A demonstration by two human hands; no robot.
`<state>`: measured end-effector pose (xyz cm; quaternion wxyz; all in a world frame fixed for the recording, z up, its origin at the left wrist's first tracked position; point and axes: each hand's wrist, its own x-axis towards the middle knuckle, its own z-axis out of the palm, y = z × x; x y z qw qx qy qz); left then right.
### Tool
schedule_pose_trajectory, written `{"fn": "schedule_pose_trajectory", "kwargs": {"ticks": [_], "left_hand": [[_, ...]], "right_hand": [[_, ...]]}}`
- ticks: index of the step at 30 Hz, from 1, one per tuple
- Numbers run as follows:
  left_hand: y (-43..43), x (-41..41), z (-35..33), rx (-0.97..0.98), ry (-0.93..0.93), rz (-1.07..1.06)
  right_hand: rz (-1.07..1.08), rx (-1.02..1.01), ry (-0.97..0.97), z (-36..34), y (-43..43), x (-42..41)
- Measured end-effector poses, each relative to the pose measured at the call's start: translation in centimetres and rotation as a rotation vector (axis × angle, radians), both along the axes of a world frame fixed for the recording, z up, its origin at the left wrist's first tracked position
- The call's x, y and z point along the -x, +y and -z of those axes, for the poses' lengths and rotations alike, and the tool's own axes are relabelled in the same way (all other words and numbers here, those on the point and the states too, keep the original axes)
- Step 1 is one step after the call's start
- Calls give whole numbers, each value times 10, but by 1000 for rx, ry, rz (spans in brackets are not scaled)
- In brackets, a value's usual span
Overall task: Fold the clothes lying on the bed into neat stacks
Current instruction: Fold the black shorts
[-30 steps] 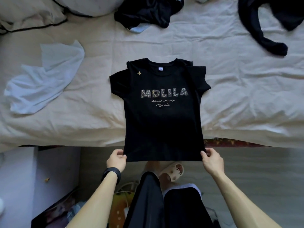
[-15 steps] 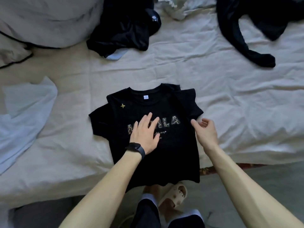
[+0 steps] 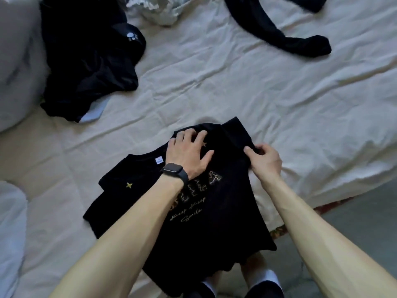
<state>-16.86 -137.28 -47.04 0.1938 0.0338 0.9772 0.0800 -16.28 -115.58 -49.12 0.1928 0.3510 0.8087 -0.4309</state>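
Note:
A black T-shirt [image 3: 227,214] with leopard-print lettering lies face up on the cream bed sheet [image 3: 236,87], its hem hanging over the bed's edge. My left hand [image 3: 189,153], a black watch on its wrist, presses flat with spread fingers on the shirt's chest just below the collar. My right hand [image 3: 264,158] pinches the shirt's right sleeve, which is lifted and turned inward over the body. A small gold cross mark shows on the shirt's left shoulder.
A crumpled black garment [image 3: 90,61] lies at the back left beside a grey pillow [image 3: 17,67]. A black long-sleeved piece [image 3: 285,37] stretches across the back right. Pale blue cloth [image 3: 10,233] sits at the left edge. The floor [image 3: 365,222] shows at lower right.
The camera has moved in closer over the bed. My left hand slid up from the lettering to below the collar. My right hand took hold of the right sleeve and lifted it inward.

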Motion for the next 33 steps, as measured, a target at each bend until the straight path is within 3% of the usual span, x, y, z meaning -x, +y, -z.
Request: {"fn": "schedule_pose_trajectory", "kwargs": {"ticks": [3, 7, 10, 14, 16, 21, 26, 30, 33], "left_hand": [[19, 44, -4, -57, -36, 17], [41, 93, -6, -24, -260, 3], [52, 117, -3, 65, -445, 229], [70, 128, -1, -377, -386, 4], [75, 125, 3, -410, -331, -57], [90, 127, 0, -314, -487, -153], [108, 142, -12, -150, -709, -1], [112, 146, -8, -116, -589, 173], [111, 141, -15, -339, -495, 82]], "right_hand": [[11, 12, 2, -5, 0, -1], [85, 37, 62, -13, 2, -15], [128, 56, 107, -12, 5, -20], [145, 15, 218, -11, 9, -22], [123, -4, 232, -6, 12, -24], [52, -7, 87, -15, 12, -23], [103, 65, -169, -23, 7, -25], [356, 315, -168, -18, 3, -25], [533, 424, -51, -25, -2, -27]]}}
